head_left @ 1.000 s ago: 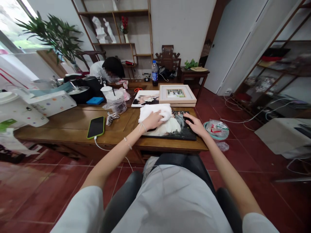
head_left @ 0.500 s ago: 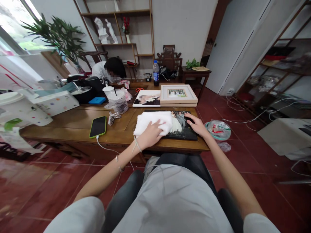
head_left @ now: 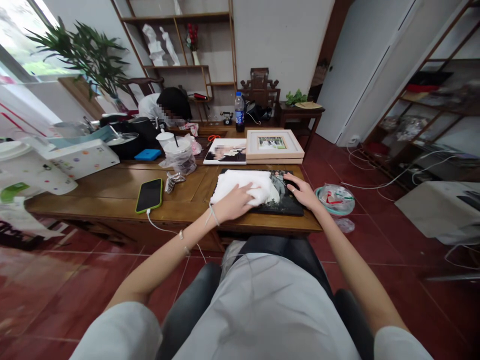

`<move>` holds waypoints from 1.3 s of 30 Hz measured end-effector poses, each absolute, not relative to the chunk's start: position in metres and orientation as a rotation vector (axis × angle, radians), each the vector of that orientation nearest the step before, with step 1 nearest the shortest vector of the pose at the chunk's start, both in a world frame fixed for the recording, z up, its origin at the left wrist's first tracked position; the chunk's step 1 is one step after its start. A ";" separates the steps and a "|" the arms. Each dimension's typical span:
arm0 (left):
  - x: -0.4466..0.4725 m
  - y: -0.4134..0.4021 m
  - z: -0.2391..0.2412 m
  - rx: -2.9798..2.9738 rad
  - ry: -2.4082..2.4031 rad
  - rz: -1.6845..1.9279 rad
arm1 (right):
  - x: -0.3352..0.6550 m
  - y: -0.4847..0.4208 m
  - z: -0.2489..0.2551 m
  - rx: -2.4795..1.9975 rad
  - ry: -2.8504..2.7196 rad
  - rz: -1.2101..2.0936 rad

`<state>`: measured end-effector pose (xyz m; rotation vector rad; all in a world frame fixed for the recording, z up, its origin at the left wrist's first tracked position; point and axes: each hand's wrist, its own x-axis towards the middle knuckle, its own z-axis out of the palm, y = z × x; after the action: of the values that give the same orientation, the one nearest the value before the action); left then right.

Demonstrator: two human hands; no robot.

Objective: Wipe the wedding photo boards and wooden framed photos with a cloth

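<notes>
A dark photo panel with a couple printed on it lies flat on the wooden table. A folded white towel covers its left and middle part. My left hand presses down on the towel, its fingers gripping the bunched cloth; the fingertips are partly lost in the folds. Near the panel's right edge rests my right hand, fingers spread, holding the panel down with nothing in its grasp.
Beyond the panel lie a photo print and stacked light-wood frames. To the left are a charging phone, a bagged drink cup and a tissue box. A bottle stands behind. Another person bends over the table's far side.
My left hand and the towel have slid a little to the right across the panel, covering more of the pictured couple. My right hand stays at the panel's right edge.
</notes>
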<state>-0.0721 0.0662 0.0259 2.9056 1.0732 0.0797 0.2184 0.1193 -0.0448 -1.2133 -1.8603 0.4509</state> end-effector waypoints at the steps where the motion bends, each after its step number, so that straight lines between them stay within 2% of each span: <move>1: -0.071 0.080 0.027 2.904 1.101 0.078 | 0.218 0.119 -0.045 -1.217 -1.860 0.451; 7: -0.070 0.150 0.031 2.902 1.219 0.070 | 0.218 0.117 -0.043 -1.210 -1.860 0.456; 11: -0.073 0.158 0.025 2.917 1.377 0.073 | 0.218 0.116 -0.042 -1.207 -1.857 0.465; 17: -0.081 0.087 0.021 2.948 1.265 0.145 | 0.218 0.117 -0.042 -1.206 -1.852 0.472; 22: -0.088 0.012 0.027 2.943 1.140 0.045 | 0.218 0.118 -0.042 -1.212 -1.858 0.471; 26: -0.093 -0.003 0.030 2.946 1.053 0.016 | 0.218 0.117 -0.042 -1.217 -1.861 0.461; 30: -0.094 0.021 0.034 2.934 1.031 -0.013 | 0.218 0.117 -0.042 -1.219 -1.867 0.451; 39: -0.097 0.127 0.035 2.805 1.331 0.030 | 0.218 0.117 -0.043 -1.213 -1.851 0.464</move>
<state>-0.0965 0.1272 0.0351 2.8053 1.3314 0.0304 0.2180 0.1171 -0.0429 -1.2133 -1.8505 0.4636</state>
